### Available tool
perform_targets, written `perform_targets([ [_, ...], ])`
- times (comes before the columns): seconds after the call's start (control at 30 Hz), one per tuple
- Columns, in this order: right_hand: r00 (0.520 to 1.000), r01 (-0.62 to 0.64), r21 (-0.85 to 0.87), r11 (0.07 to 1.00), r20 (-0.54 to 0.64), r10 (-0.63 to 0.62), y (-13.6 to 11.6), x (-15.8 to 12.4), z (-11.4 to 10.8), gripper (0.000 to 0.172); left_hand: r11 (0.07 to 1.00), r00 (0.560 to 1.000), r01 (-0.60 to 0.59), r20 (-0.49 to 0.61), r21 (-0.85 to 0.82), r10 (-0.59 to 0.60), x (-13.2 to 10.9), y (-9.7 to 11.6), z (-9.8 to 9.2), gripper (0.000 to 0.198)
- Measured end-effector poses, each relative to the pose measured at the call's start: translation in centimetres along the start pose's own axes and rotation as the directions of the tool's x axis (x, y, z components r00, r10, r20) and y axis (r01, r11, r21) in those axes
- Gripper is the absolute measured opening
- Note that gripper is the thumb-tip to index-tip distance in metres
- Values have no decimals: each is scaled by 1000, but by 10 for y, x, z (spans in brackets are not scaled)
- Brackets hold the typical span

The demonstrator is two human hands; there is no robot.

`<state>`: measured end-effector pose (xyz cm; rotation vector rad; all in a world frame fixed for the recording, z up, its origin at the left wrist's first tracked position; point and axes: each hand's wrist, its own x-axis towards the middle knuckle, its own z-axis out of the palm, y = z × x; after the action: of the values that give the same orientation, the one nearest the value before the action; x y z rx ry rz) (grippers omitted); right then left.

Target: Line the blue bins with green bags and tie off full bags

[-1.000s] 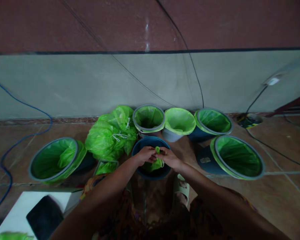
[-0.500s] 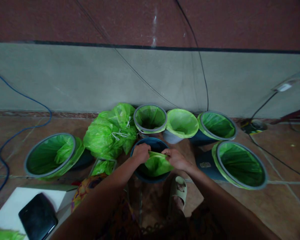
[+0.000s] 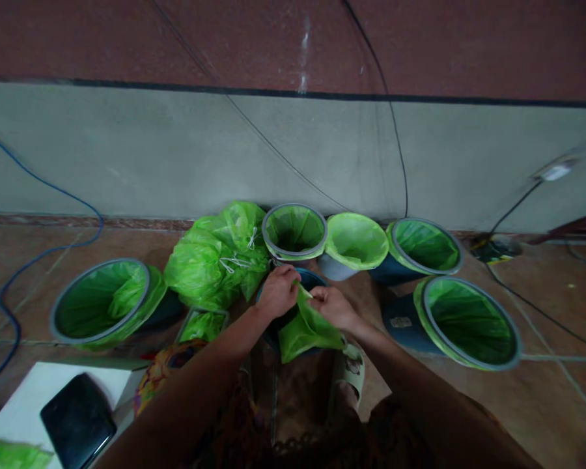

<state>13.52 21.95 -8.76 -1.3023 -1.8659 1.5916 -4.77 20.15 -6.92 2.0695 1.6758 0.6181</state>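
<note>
A green plastic bag [image 3: 308, 329] hangs from my two hands over a blue bin [image 3: 317, 279] on the floor between my feet. My left hand [image 3: 279, 292] pinches the bag's upper edge at its left. Close by on the right, my right hand [image 3: 333, 305] grips the same edge with thumb and fingers. The bag's lower part spreads over the bin's near rim and covers much of its opening. Behind this bin stand a grey-rimmed bin [image 3: 294, 207] and a pale bin [image 3: 336, 268], both lined with green bags.
Tied green bags [image 3: 205, 257] lie left of the bins, beside a small basket [image 3: 225, 317]. More lined bins stand left [image 3: 97, 339] and right [image 3: 404, 322]. A black phone [image 3: 78, 420] rests on a white box [image 3: 27, 397]. A blue cable [image 3: 10, 316] crosses the floor.
My hands have drawn closer together. The green bag has come up and toward me, and its lower part now hangs over the bin's near rim.
</note>
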Motion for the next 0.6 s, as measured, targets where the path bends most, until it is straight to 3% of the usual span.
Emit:
perform_targets([
  [0.1, 992, -8, 85, 996, -127, 19, 0, 4, 6, 18, 990, 991, 133, -11, -36, -133, -3, 1, 7, 64],
  [0.2, 982, -49, 212, 976, -168, 85, -3, 5, 5, 21, 958, 954, 285, 102, -36, -281, -8, 2, 15, 85],
  [0.33, 976, -118, 140, 983, -167, 141, -1, 5, -17, 18, 926, 902, 323, 234, 198, -364, -10, -3, 10, 60],
  [0.43, 974, -153, -185, 971, -194, 117, 10, 2, -48, 9, 863, 892, 345, 156, 369, -423, -6, -14, -4, 38],
  [0.5, 973, -188, -416, 890, -200, 112, 18, -1, -67, 9, 822, 892, 383, 62, 421, -447, -5, -21, -13, 32],
  [0.6, 978, -197, -499, 844, -159, 134, 25, -7, -76, 16, 811, 897, 384, 29, 440, -441, -5, -26, -18, 30],
])
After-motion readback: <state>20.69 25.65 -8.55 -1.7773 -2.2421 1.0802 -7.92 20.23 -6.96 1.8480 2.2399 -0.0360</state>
